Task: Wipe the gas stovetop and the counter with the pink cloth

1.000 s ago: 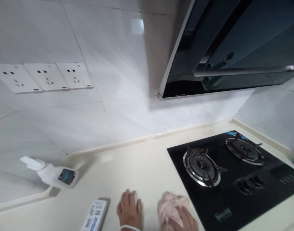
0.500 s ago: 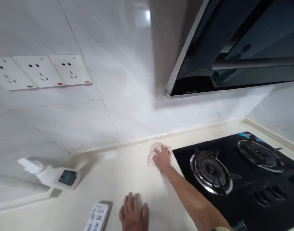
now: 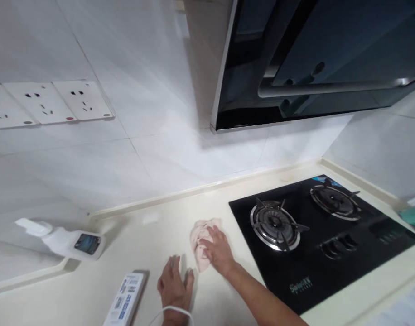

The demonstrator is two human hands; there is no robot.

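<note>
Right hand: nearer, resting on cloth; can't tell if gripping;
Left hand: released, spread; just beside cloth;
Cloth: on counter left of stove; under, leftward of right fingers; lengthwise toward wall

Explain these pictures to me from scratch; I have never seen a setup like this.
There is no machine here: a person works with two bare hands. All the pictures come from one camera worn on the head, looking forward and down.

The right hand lies on a crumpled pink cloth on the pale counter; whether its fingers grip the cloth or only press it is hard to tell. The left hand is beside it, holding nothing visible.

Left of the hands are a blue-and-white box and a white spray bottle. To the right is a black two-burner hob, with a dark range hood on the wall above.
</note>
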